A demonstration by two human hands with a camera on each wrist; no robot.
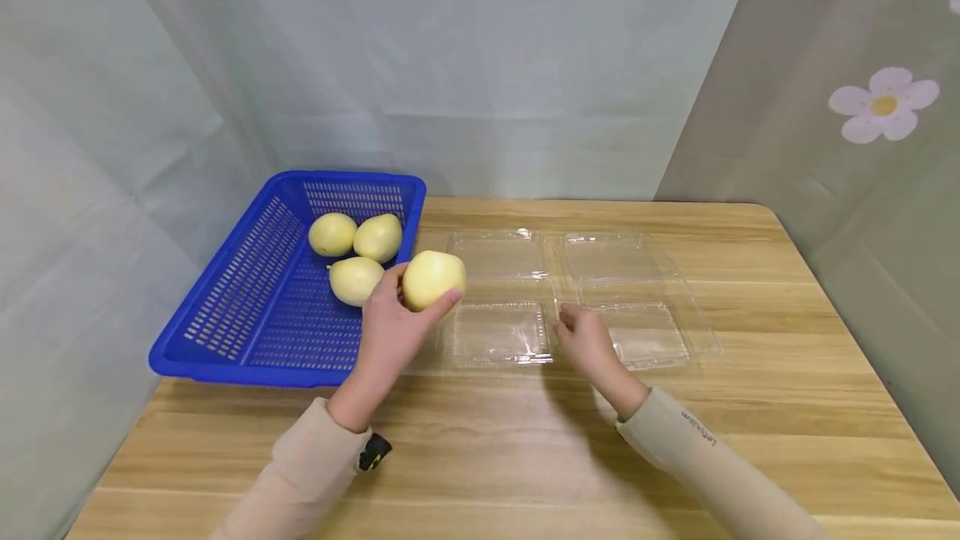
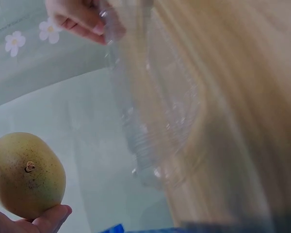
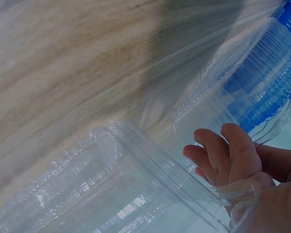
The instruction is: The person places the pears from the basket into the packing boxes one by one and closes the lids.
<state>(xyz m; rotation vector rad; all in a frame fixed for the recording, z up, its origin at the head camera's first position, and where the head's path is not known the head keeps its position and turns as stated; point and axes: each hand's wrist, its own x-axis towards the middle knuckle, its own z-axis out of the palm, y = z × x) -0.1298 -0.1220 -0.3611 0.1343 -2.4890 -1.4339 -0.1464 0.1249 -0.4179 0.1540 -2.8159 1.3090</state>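
My left hand [image 1: 393, 323] grips a pale yellow pear [image 1: 433, 282], held above the right rim of a blue basket. In the left wrist view the speckled end of this pear [image 2: 29, 174] faces the camera. Two clear plastic clamshell boxes lie opened out on the table, a left box [image 1: 498, 332] and a right box [image 1: 637, 332]. Between them, my right hand [image 1: 588, 344] has curled fingers and pinches the left box's near right edge. The right wrist view shows its fingers [image 3: 245, 155] beside the clear plastic, the thumb partly hidden.
The blue basket [image 1: 168, 348] stands on the left of the wooden table [image 1: 510, 457]. Inside lie three more pears [image 1: 356, 280], grouped toward its right side. Pale cloth [image 1: 480, 65] hangs behind the table, with flower-printed cloth [image 1: 795, 107] at the right.
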